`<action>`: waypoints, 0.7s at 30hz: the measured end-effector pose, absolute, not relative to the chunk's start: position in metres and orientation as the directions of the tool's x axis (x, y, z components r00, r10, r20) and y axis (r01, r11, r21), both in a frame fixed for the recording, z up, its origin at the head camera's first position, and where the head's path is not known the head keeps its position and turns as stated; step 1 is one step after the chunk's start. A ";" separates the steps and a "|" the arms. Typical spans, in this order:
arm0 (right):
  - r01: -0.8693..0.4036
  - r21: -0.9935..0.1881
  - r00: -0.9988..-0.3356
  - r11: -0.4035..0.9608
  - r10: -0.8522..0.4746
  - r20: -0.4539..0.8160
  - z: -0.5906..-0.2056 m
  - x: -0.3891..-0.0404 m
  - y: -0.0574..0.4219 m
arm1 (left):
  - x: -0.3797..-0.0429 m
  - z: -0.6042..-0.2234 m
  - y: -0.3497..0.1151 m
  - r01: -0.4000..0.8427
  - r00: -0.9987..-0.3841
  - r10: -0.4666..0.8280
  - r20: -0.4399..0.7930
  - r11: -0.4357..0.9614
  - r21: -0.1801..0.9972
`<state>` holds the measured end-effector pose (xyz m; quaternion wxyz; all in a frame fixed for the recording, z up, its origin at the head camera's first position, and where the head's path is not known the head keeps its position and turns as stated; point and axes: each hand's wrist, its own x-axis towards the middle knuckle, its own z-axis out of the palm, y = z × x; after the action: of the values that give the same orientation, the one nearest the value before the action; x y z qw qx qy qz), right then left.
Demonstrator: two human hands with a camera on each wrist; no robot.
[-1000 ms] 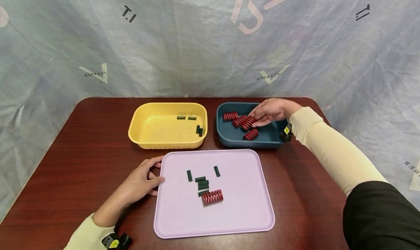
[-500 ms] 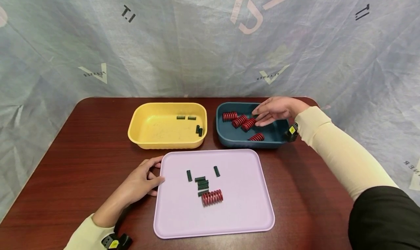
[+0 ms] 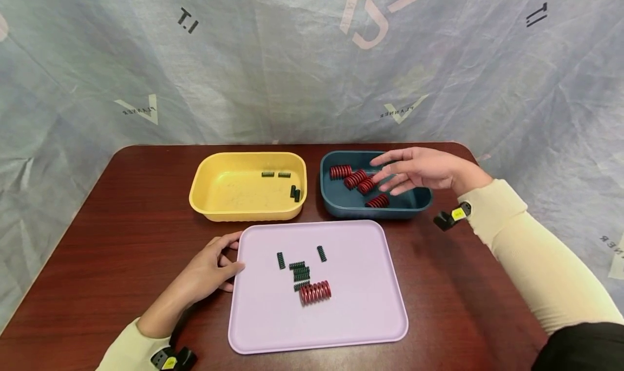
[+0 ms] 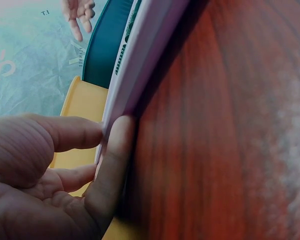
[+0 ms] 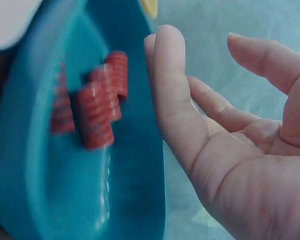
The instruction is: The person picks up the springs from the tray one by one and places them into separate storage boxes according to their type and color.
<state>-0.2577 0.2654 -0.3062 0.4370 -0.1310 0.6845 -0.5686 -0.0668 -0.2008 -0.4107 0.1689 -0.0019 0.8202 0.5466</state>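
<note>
My left hand (image 3: 207,268) is at the left edge of a lilac tray (image 3: 356,311); in the left wrist view its thumb and fingers pinch the tray's rim (image 4: 132,75). On the tray lie several small dark green springs (image 3: 301,273) and one large red spring (image 3: 315,292), which sits against the nearest green one. My right hand (image 3: 424,168) hovers over the right part of a dark blue bin (image 3: 370,213), fingers spread and holding nothing. Several red springs (image 3: 340,171) lie inside that bin, blurred in the right wrist view.
A yellow bin (image 3: 244,215) stands to the left of the blue one, with several green springs (image 3: 284,174) along its right side. Both bins are behind the tray on a dark red wooden table (image 3: 122,219). A printed grey cloth (image 3: 273,62) hangs behind the table.
My right hand has moved away from the red springs, up and to the right, and its fingers have spread. The front red spring in the blue bin has shifted right. The left hand stays put.
</note>
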 end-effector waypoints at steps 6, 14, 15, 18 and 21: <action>0.235 -0.939 -0.537 0.250 -0.772 -0.340 -0.315 -0.226 0.270 | -0.066 -0.410 -0.201 -0.183 -0.945 0.180 -0.272 0.399 0.898; 0.183 -0.943 -0.599 0.276 -0.730 -0.330 -0.327 -0.187 0.281 | -0.066 -0.410 -0.200 -0.178 -0.945 0.187 -0.267 0.390 0.904; 0.175 -0.944 -0.610 0.281 -0.722 -0.328 -0.329 -0.182 0.282 | -0.066 -0.410 -0.200 -0.180 -0.945 0.186 -0.269 0.393 0.902; 0.156 -0.938 -0.638 0.309 -0.694 -0.335 -0.337 -0.170 0.285 | -0.067 -0.410 -0.200 -0.180 -0.943 0.189 -0.273 0.400 0.899; 0.155 -0.928 -0.657 0.340 -0.666 -0.354 -0.344 -0.158 0.286 | -0.067 -0.409 -0.200 -0.190 -0.941 0.188 -0.282 0.398 0.898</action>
<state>-0.1584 0.2856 -0.3444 0.3753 -0.1755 0.7273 -0.5471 -0.0671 -0.2002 -0.4092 0.1719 -0.0006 0.8180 0.5489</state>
